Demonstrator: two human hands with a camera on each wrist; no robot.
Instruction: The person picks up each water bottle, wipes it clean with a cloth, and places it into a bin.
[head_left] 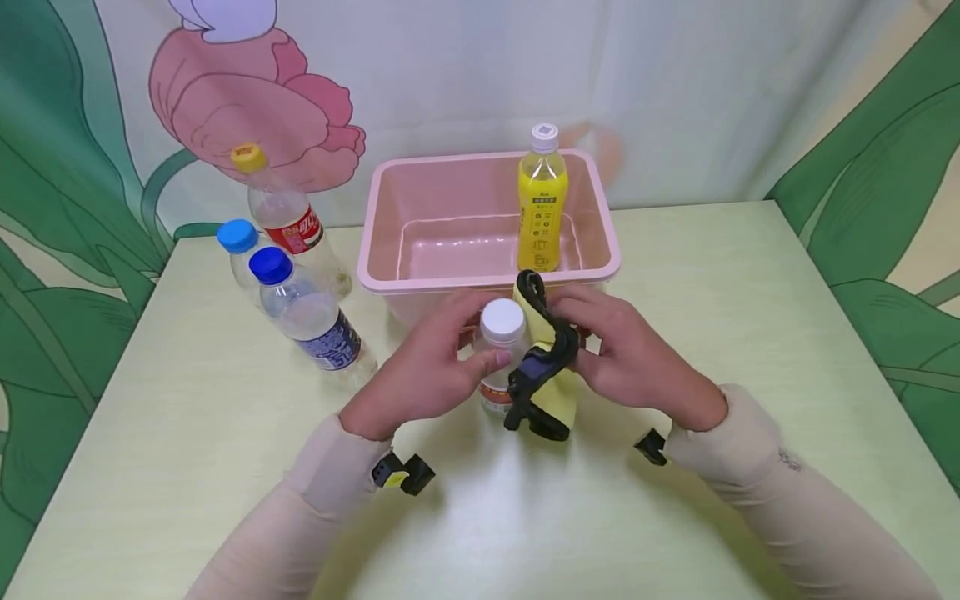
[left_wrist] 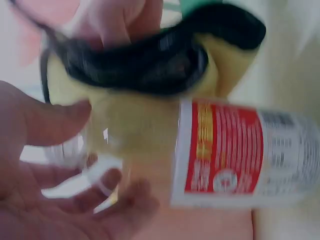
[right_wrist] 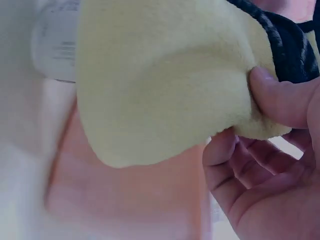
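Note:
My left hand point(head_left: 431, 367) grips a transparent plastic bottle point(head_left: 497, 392) by its upper part, with the thumb across the front. The bottle is upright, with a white cap and a red-and-white label point(left_wrist: 225, 150) that shows large in the left wrist view. To its right, my right hand point(head_left: 626, 350) pinches a soft yellow cloth point(right_wrist: 165, 90) with thick black edging. In the right wrist view, thumb and forefinger squeeze one corner of it. The cloth hangs right beside the bottle and hides part of its side.
Behind my hands is a pink plastic bin point(head_left: 450, 283), with a yellow drink bottle point(head_left: 543, 217) upright inside. To the left stand bottles with a dark blue cap point(head_left: 272, 265), a light blue cap point(head_left: 237, 236) and a yellow cap point(head_left: 249, 157). A printed curtain point(head_left: 465, 75) hangs behind the table.

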